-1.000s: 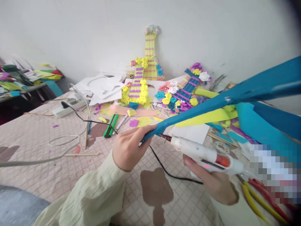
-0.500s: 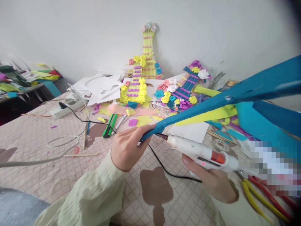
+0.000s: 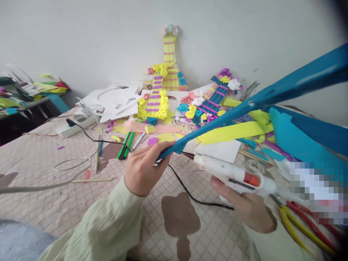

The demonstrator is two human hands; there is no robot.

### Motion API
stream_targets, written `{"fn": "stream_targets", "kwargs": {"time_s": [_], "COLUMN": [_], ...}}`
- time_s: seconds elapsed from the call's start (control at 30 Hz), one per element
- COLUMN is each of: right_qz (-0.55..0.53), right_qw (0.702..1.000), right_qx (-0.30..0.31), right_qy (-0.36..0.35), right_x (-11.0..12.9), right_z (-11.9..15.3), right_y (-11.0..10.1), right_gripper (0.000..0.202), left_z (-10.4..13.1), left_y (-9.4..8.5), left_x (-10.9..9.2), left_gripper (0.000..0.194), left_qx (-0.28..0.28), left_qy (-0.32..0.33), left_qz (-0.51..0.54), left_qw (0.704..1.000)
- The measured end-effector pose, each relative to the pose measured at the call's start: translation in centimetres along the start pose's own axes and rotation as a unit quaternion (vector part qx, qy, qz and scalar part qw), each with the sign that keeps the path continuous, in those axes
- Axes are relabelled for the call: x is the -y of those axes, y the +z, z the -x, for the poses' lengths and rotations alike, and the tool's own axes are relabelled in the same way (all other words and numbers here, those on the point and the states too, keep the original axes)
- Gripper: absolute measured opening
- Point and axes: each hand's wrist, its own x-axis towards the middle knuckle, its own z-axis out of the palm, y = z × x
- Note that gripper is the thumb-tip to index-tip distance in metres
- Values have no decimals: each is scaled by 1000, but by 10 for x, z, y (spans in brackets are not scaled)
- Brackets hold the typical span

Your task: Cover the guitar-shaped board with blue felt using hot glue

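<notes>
My left hand (image 3: 146, 167) pinches the lower end of a long blue paper-covered strip (image 3: 231, 117), which slants up to the right edge. In my right hand (image 3: 244, 208) is a white glue gun (image 3: 228, 172) with a red light area on its side. Its dark nozzle points left and sits at the strip's underside, close to my left fingers; whether it touches is too small to tell. A black cord (image 3: 190, 195) runs below both hands.
A green cutter (image 3: 125, 145), a power strip (image 3: 77, 125) and paper scraps lie beyond my left hand. Flower-decorated yellow (image 3: 157, 95) and blue (image 3: 216, 99) pieces stand by the wall. Red and yellow-handled pliers (image 3: 301, 224) lie at the right.
My left hand and the strip's lower end have shifted slightly left. The strip's far part has turned a little, and the nozzle now shows just off its lower edge.
</notes>
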Motion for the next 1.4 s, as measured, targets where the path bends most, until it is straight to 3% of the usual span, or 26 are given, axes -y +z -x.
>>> {"fn": "stream_targets", "kwargs": {"time_s": [0.73,1.4], "right_qz": [-7,22], "right_qw": [997,997], "right_qx": [-38,-35], "right_qy": [69,71], "right_x": [2,-1], "right_z": [-8,-8], "right_y": [-1,-4], "right_gripper": [16,19], "left_z": [-1,3], "left_y": [-2,-3], "left_x": [-1,1], "left_gripper": [20,22], "left_qx": [9,11], "left_qy": [12,19], "left_qz": [-3,12], "left_qw": [1000,1000]}}
